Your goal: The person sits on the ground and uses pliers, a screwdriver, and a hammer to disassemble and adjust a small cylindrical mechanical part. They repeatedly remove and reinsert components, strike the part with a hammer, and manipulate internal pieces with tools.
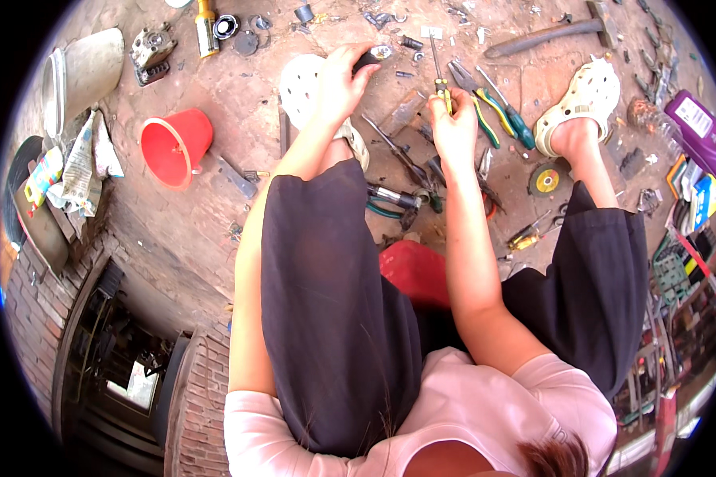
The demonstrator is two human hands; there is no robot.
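My left hand (340, 86) is closed around a short dark cylindrical part (370, 58) with a shiny metal end, held above the ground near my left clog. To its right, my right hand (455, 133) grips a screwdriver (442, 86) by its yellow-and-black handle, the thin shaft pointing away from me. The tip is apart from the dark part. Just right of that hand lie pliers (495, 111) with yellow-green handles and a second screwdriver (519, 127) with a green handle. More hand tools are scattered below, between my legs.
A hammer (549, 37) lies at the far right, small metal bits around it. Left stands a red bucket (198, 135) on its side or tilted. A cutting disc (546, 180) lies by my right clog (585, 99). A purple jug (698, 137) is at the right edge.
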